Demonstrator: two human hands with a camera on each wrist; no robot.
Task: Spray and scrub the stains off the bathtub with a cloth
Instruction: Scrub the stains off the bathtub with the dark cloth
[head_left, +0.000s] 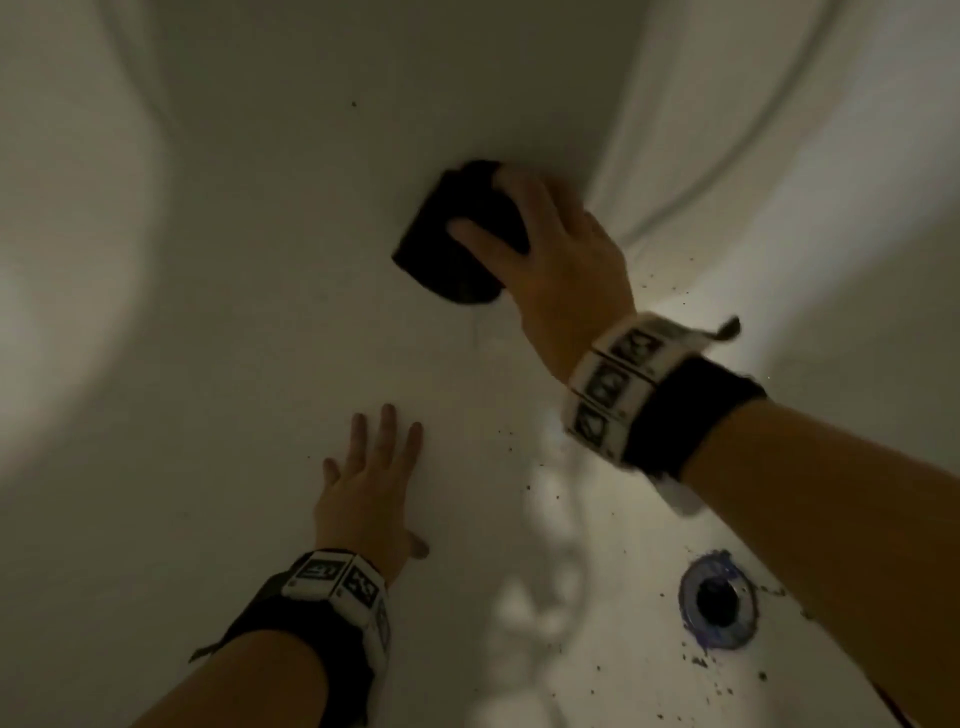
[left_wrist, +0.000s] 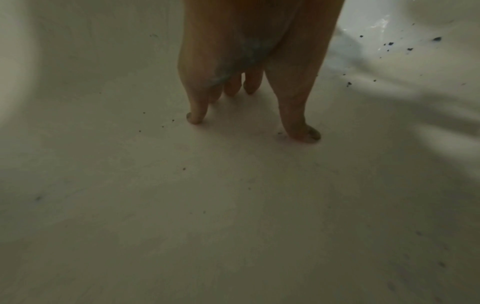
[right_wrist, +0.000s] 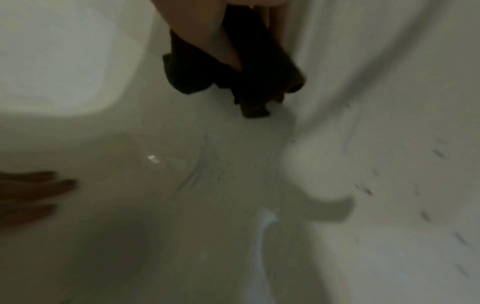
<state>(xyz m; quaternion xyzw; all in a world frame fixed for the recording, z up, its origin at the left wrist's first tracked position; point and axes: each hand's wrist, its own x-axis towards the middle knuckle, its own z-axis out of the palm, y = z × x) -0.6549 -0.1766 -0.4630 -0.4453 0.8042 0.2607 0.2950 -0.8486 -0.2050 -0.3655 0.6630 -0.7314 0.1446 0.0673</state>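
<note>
A dark cloth (head_left: 447, 249) lies on the white bathtub floor (head_left: 260, 338), close to the far curved wall. My right hand (head_left: 488, 205) is on top of it, the thumb stretched across the cloth and the fingers bent over its far edge. In the right wrist view the cloth (right_wrist: 197, 70) is bunched between the thumb (right_wrist: 223, 45) and the fingers. My left hand (head_left: 369, 467) rests flat on the tub floor nearer to me, fingers straight and spread, holding nothing. The left wrist view shows the left hand (left_wrist: 241, 82) with its fingertips touching the floor.
A round drain (head_left: 719, 603) ringed with a blue-purple stain sits at the lower right. Dark specks (head_left: 691, 660) lie scattered around it and along the right side (left_wrist: 389, 44). A white shower curtain (head_left: 753, 130) hangs in folds at the right. A pale wet streak (head_left: 545, 519) runs towards me.
</note>
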